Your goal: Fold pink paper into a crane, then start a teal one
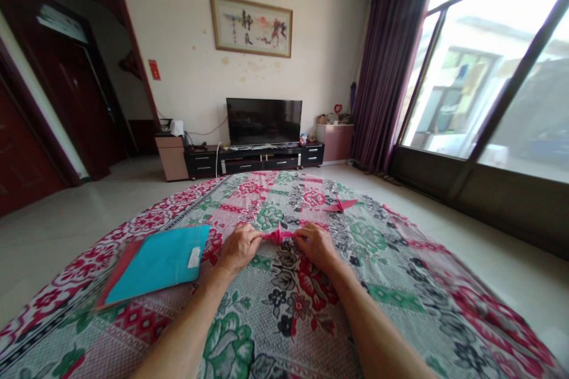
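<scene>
A piece of pink folded paper is stretched between my two hands, just above the patterned cloth. It has a bunched middle with a point sticking up. My left hand pinches its left end, and my right hand pinches the right end. Fingertips partly hide both ends. Beyond my right hand, a finished-looking pink origami crane rests on the cloth with its wings spread. To the left of my left hand lies a packet of coloured paper, turquoise on top, with a small white label.
A floral tablecloth covers the round table. Past its far edge stand a low black TV cabinet and a television. A large window with a purple curtain is on the right; dark red doors are on the left.
</scene>
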Demonstrator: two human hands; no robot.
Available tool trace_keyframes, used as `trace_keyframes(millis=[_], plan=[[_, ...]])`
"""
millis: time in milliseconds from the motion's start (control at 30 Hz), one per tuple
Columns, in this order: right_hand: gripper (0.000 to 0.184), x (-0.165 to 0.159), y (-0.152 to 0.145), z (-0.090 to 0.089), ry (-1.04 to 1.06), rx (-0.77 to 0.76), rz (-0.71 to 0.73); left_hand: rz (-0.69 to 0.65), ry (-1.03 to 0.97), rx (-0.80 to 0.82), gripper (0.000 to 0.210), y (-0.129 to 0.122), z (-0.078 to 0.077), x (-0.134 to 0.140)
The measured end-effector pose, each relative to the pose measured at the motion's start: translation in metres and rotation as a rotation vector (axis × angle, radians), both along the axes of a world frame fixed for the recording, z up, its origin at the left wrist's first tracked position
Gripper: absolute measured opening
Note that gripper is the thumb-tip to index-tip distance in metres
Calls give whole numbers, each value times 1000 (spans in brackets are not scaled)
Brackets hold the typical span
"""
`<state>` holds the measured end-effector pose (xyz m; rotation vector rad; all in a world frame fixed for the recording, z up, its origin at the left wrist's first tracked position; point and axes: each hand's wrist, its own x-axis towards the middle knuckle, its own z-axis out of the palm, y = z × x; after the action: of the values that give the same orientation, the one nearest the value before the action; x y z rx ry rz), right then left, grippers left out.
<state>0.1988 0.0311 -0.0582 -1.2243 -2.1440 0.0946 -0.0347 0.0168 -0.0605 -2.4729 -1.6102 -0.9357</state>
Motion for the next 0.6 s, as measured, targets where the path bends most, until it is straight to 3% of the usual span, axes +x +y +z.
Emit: trace_keyframes(millis=[600], plan=[[17,2,6,-5,69,-43,-25,34,33,13,21,4,-3,1]])
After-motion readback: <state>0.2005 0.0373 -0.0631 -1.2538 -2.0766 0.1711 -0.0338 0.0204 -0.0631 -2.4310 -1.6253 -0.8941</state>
